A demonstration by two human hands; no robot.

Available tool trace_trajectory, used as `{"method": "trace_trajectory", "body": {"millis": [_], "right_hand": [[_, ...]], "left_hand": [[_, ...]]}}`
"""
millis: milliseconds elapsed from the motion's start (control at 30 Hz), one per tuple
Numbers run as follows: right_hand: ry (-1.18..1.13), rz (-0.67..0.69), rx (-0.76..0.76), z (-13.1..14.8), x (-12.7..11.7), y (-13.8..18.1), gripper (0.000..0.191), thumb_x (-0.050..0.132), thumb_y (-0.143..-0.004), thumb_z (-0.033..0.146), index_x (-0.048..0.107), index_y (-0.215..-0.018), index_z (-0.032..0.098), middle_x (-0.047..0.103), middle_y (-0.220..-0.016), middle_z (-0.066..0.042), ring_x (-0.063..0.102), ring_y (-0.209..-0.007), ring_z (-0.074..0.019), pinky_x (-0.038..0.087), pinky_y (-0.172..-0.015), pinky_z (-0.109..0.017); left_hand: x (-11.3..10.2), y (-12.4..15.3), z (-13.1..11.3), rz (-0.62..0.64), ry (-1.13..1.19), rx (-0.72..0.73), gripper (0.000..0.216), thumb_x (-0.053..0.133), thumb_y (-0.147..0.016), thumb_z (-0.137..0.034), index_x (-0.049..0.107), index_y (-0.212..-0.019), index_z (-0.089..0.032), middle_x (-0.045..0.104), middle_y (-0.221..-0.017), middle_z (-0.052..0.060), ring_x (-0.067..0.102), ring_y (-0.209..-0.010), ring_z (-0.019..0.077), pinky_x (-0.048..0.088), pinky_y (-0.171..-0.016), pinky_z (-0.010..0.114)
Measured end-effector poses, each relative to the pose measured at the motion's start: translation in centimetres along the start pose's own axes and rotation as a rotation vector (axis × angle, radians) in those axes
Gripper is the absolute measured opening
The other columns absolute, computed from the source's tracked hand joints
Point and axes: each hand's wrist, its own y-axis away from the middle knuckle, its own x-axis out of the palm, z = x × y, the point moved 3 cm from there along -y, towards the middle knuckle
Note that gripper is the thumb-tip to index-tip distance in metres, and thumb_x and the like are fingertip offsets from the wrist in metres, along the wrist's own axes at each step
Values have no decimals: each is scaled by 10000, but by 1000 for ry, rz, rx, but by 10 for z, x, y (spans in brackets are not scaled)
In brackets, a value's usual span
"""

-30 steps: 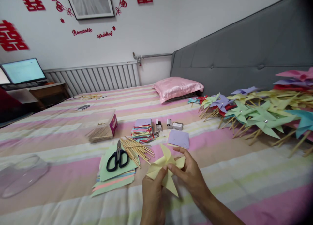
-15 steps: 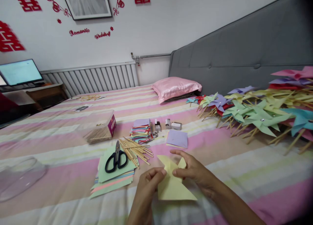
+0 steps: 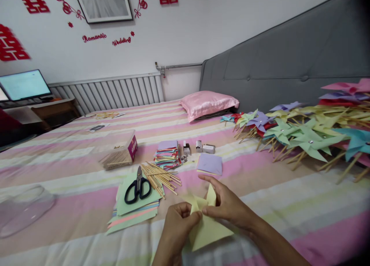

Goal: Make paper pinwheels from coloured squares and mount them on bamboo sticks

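My left hand [image 3: 177, 223] and my right hand [image 3: 227, 206] both pinch a folded yellow paper pinwheel [image 3: 206, 227] just above the striped bed cover, near the front edge of the view. The fingertips of both hands meet at the paper's centre, and a pointed flap sticks up between them. Just ahead lie a bundle of wooden sticks [image 3: 160, 176], black-handled scissors [image 3: 138, 187] on a stack of coloured sheets [image 3: 131, 212], and a lilac paper square [image 3: 209, 164].
A heap of finished pinwheels on sticks [image 3: 303, 135] fills the right side by the grey headboard. A pile of small coloured papers [image 3: 167, 155], small metal items [image 3: 205, 147], an open box of sticks [image 3: 118, 152] and a pink pillow [image 3: 208, 103] lie farther back. A clear lid [image 3: 24, 210] sits left.
The yellow paper has dropped lower and turned in my hands. Both hands have drawn closer together at its centre, folding a flap upward.
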Motion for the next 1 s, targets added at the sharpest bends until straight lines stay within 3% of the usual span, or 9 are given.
{"method": "trace_trajectory", "body": {"millis": [200,300,433,567,667,800,1000], "right_hand": [[-13,21,-25,-6,2,-7,808,705,-611,221,265,-1289,199,586,-619,48,521,-501,-106,378,-471,-209],[31,-33,-75,-5,0,-8,750,694,-639,256,297,-1273,193,598,-682,20,567,-590,-134,427,-537,-245],[167,-199,-210,7,-3,-4,565,662,-686,257,414,-1191,201,595,-907,-51,570,-764,-162,447,-634,-271],[316,-323,-342,17,-2,1,277,588,-749,228,543,-1019,181,569,-722,-2,543,-662,-138,432,-608,-254],[420,-227,-358,15,6,3,145,556,-758,187,611,-891,172,553,-590,22,518,-555,-116,415,-537,-227],[517,-41,-334,8,19,4,202,538,-735,134,665,-887,175,617,-596,6,534,-524,-111,425,-511,-214],[534,-1,-308,4,22,5,266,539,-707,109,690,-910,193,691,-676,-17,587,-562,-122,448,-528,-209]], "left_hand": [[0,0,1,-46,38,5,175,721,-465,-216,576,-467,-118,602,-425,26,488,-382,96,334,-424,194],[-3,-1,2,-81,64,21,180,716,-491,-234,581,-484,-116,595,-419,20,486,-378,96,326,-418,193],[-12,-3,1,-169,115,44,152,697,-562,-247,602,-552,-129,600,-450,-7,515,-421,97,349,-447,188],[-21,-4,-1,-243,194,66,155,690,-577,-261,623,-628,-131,617,-492,-19,527,-460,94,380,-481,187],[-25,-5,-2,-265,245,76,161,686,-579,-252,616,-656,-129,616,-499,-22,526,-458,97,389,-481,194],[-25,-3,-5,-280,300,69,147,677,-586,-223,588,-667,-138,608,-507,-27,531,-464,98,409,-494,199],[-21,-1,-9,-274,341,42,156,681,-567,-219,587,-657,-133,606,-529,-18,535,-465,101,405,-455,195]]}}
